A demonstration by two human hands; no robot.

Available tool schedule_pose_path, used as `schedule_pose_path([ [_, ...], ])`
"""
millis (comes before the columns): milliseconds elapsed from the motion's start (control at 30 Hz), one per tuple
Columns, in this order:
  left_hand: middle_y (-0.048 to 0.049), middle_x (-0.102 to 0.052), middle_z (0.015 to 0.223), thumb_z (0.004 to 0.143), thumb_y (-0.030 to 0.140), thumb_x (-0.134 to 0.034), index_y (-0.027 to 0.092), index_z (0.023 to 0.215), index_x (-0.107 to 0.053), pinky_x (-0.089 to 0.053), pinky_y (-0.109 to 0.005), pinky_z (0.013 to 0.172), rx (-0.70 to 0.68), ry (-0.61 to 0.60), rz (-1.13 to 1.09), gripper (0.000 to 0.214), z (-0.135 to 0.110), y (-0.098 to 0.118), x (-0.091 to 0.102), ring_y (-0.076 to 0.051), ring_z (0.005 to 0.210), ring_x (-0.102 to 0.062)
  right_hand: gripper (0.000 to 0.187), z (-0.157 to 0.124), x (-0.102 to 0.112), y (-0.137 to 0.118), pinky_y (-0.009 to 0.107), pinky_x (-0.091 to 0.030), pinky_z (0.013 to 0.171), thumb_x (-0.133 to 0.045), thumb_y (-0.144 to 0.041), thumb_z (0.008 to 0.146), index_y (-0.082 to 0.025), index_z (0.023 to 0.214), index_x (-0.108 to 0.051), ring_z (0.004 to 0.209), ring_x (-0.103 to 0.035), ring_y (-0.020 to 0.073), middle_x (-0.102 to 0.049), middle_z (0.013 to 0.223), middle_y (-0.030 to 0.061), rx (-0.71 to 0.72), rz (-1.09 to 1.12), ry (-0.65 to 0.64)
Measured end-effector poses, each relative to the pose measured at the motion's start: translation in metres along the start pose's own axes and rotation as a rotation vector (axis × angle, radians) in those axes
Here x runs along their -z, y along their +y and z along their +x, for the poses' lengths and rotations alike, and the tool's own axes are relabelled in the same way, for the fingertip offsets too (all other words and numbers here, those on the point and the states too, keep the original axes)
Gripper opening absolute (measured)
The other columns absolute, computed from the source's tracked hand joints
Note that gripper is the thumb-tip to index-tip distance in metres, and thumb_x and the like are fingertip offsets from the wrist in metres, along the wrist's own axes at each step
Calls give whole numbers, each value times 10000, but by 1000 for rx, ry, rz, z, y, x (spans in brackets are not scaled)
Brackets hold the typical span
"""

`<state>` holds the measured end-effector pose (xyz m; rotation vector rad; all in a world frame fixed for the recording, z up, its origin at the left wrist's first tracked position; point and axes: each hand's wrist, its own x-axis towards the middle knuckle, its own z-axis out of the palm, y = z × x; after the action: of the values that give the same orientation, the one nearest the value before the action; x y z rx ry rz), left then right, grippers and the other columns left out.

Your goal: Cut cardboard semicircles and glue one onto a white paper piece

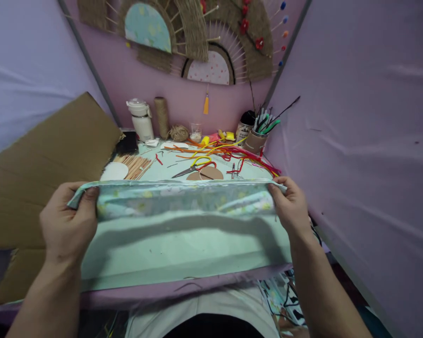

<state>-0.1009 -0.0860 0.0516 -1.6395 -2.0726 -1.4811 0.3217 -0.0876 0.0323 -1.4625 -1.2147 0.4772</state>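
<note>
A strip of pale blue-green floral fabric [183, 199] is stretched level between my two hands above the table. My left hand [70, 220] pinches its left end between thumb and fingers, and a short corner sticks out past the grip. At the other end my right hand [289, 202] grips the fabric the same way. Its upper edge is pulled nearly straight, while the lower part hangs in loose folds. Just behind the fabric lie scissors [193, 169] with yellow and red handles, beside a brown cardboard piece [211, 173] partly hidden by the cloth.
Large cardboard [49, 173] leans at the left. Wooden sticks [137, 166] and coloured pipe cleaners [225, 150] lie on the table [183, 244]. Along the back stand a white-lidded jar [141, 122], a twine spool [161, 117] and a can of tools [255, 141]. Woven fan pieces hang above.
</note>
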Motion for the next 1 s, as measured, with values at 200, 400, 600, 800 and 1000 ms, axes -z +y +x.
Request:
schedule_pose_path([
  [200, -9, -632, 717, 838, 464, -511, 234, 942, -662, -424, -265, 612, 46, -237, 317, 295, 10, -10, -4, -198, 687, -605, 225, 3, -6, 11, 251, -290, 486, -576, -428, 808, -204, 814, -596, 476, -367, 119, -421, 530, -64, -16, -258, -148],
  [400, -214, -646, 1157, 870, 453, -440, 86, 1260, -519, -498, -417, 844, -106, -585, 500, 542, 11, -25, -34, -337, 1049, -619, 376, 6, -33, 45, 349, -438, 698, -554, -416, 829, -165, 1108, -563, 752, -597, 228, -657, 925, 96, 10, -496, -213],
  [600, -106, -669, 1113, 894, 482, -416, 184, 991, -636, -472, -363, 955, -354, -554, 233, 383, -19, -31, -18, -257, 1066, -613, 268, -15, -6, 42, 392, -435, 813, -519, -460, 888, -196, 903, -568, 908, -587, 273, -640, 929, 109, 132, -596, -288],
  [800, -70, -674, 1150, 896, 512, -416, 232, 930, -701, -467, -341, 988, -365, -727, 116, 401, -45, -45, -3, -225, 1070, -636, 297, -41, 18, 45, 385, -413, 760, -579, -494, 833, -213, 734, -576, 819, -572, 266, -634, 806, 77, 39, -629, -522],
  [1000, -85, -665, 1238, 882, 545, -395, 233, 1016, -727, -471, -369, 1023, -323, -802, 141, 475, -55, -55, -8, -235, 1110, -641, 294, -54, 4, 50, 326, -422, 682, -601, -493, 787, -199, 782, -603, 720, -557, 208, -628, 786, 50, -116, -275, -314],
])
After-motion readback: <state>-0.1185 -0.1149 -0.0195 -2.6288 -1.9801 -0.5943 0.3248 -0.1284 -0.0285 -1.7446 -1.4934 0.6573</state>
